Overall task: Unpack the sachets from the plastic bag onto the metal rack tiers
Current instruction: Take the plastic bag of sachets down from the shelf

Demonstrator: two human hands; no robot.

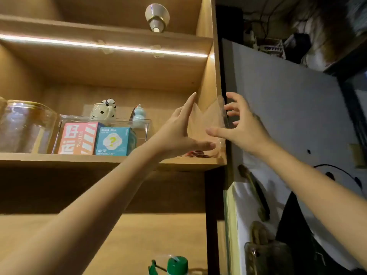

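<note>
A clear plastic bag (207, 120) stands upright in the right corner of the lit wooden shelf (99, 158). Red sachets (196, 154) lie in its bottom. My left hand (176, 133) is spread wide against the bag's left side, index finger pointing up and thumb stretched along its lower front. My right hand (244, 128) is at the bag's right edge by the cabinet side, fingers apart, thumb touching the bag's front. Neither hand is closed around the bag. No metal rack is in view.
On the same shelf, left of the bag, stand a teal blind box (114, 141), a pink box (79, 138), a clear bin with ceramic figurines (103, 111) and a glass jar (25, 126). A green-capped bottle (176, 264) sits below. A white door (288, 116) stands at right.
</note>
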